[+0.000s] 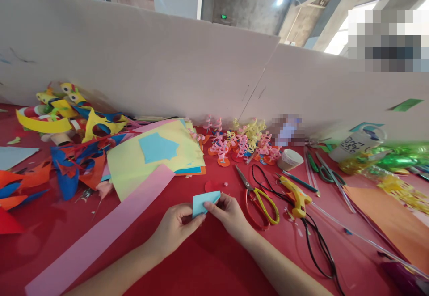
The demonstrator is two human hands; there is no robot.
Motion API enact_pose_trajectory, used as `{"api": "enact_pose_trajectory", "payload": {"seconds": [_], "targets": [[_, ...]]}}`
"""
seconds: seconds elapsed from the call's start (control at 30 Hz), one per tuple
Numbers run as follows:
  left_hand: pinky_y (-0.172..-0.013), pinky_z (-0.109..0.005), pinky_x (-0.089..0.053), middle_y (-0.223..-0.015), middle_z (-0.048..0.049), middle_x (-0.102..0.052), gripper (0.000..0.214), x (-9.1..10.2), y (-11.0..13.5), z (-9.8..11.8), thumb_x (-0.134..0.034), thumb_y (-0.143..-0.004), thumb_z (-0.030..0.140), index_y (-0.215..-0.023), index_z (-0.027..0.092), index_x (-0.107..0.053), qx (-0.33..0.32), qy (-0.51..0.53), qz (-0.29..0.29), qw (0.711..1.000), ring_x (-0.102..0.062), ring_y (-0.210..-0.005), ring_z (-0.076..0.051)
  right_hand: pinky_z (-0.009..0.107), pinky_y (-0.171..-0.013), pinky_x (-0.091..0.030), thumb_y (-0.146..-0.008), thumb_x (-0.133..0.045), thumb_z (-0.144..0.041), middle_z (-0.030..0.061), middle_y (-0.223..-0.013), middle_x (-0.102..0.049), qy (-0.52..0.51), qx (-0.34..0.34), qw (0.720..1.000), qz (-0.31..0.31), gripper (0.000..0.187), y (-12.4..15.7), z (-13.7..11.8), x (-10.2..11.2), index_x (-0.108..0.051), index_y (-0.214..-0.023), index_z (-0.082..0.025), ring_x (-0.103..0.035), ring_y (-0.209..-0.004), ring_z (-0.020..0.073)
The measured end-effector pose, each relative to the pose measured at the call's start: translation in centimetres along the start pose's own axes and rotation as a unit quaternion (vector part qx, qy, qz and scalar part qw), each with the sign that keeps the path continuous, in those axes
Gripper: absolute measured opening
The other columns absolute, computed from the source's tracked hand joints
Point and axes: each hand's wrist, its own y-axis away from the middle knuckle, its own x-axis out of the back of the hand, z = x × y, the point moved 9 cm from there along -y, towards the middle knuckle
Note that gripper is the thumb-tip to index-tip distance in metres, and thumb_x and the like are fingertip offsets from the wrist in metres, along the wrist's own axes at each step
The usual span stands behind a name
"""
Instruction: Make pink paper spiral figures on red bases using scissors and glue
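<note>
At lower centre, the left hand and right hand each pinch the blue paper between thumb and fingers, the sheet apparently part-folded with no cut visible, while scissors lie unheld right of centre and curled strips, apparently finished, stand mid-frame.

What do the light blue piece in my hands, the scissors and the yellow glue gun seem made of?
The light blue piece looks like matte paper: thin, with crisp edges. The scissors probably have steel blades, grey with a dull sheen; their red and yellow handles could be plastic or coated metal. The glue gun seems hard, smooth plastic, judging by its even colour and moulded shape.
</note>
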Motion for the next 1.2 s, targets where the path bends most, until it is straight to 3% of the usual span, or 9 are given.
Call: {"api": "enact_pose_trajectory", "payload": {"seconds": [0.17, 0.27, 0.47, 0.73, 1.07, 1.2], "targets": [[-0.058, -0.022, -0.041, -0.063, -0.0003, -0.059, 0.021, 0.0, 0.0, -0.2, -0.059, -0.077, 0.032, -0.065, 0.015, -0.062, -0.009, -0.03, 0.004, 1.0, -0.052, -0.06, -0.013, 0.025, -0.06, -0.043, -0.068, -0.071, -0.051, -0.0003, -0.064, -0.062, 0.022, -0.003, 1.0, 0.009, 0.036, 0.1, 0.1, 0.2, -0.061, -0.067, -0.016, -0.054, -0.059, 0.0131], [-0.053, -0.021, -0.039, -0.056, 0.0004, -0.056, 0.027, 0.0, 0.1, -0.4, -0.058, -0.078, 0.033, -0.057, 0.015, -0.059, 0.005, -0.029, 0.003, 1.0, -0.05, -0.054, -0.012, 0.024, -0.057, -0.042, -0.066, -0.071, -0.052, -0.0007, -0.061, -0.061, 0.031, 0.0, 0.999, 0.02, 0.037, 0.1, 0.1, 0.3, -0.06, -0.064, -0.016, -0.053, -0.057, 0.0126], [-0.053, -0.022, -0.044, -0.056, -0.0019, -0.063, 0.029, -0.7, 0.2, -1.3, -0.056, -0.079, 0.036, -0.059, 0.016, -0.061, 0.049, 0.057, -0.028, 0.997, -0.058, -0.053, -0.014, 0.025, -0.06, -0.046, -0.065, -0.075, -0.046, 0.0002, -0.065, -0.065, 0.004, 0.009, 1.0, 0.007, 0.032, 0.0, 0.0, 0.0, -0.062, -0.068, -0.017, -0.056, -0.06, 0.0138], [-0.05, -0.022, -0.043, -0.054, -0.0011, -0.06, 0.03, -0.7, 0.1, -1.8, -0.058, -0.076, 0.038, -0.057, 0.015, -0.058, 0.106, 0.104, -0.032, 0.988, -0.055, -0.049, -0.013, 0.028, -0.067, -0.048, -0.068, -0.073, -0.044, 0.0012, -0.072, -0.068, -0.024, 0.015, 0.999, -0.03, 0.029, 0.0, -0.5, -0.4, -0.065, -0.075, -0.017, -0.061, -0.065, 0.0152], [-0.052, -0.023, -0.04, -0.053, 0.0014, -0.053, 0.032, -0.8, 0.0, -1.4, -0.048, -0.083, 0.04, -0.063, 0.017, -0.055, 0.074, 0.064, -0.038, 0.995, -0.051, -0.051, -0.013, 0.025, -0.062, -0.045, -0.07, -0.071, -0.045, -0.0001, -0.064, -0.063, 0.001, 0.017, 1.0, -0.009, 0.03, 0.0, -0.7, -0.1, -0.061, -0.07, -0.017, -0.055, -0.06, 0.0131], [-0.05, -0.022, -0.036, -0.056, 0.0014, -0.052, 0.029, -0.3, -0.1, -1.5, -0.056, -0.078, 0.04, -0.063, 0.016, -0.057, 0.05, 0.029, -0.015, 0.998, -0.048, -0.053, -0.012, 0.024, -0.06, -0.042, -0.067, -0.072, -0.047, -0.0008, -0.063, -0.062, 0.016, 0.007, 1.0, 0.017, 0.032, 0.0, -0.7, 0.4, -0.061, -0.068, -0.017, -0.053, -0.058, 0.0122]]}}
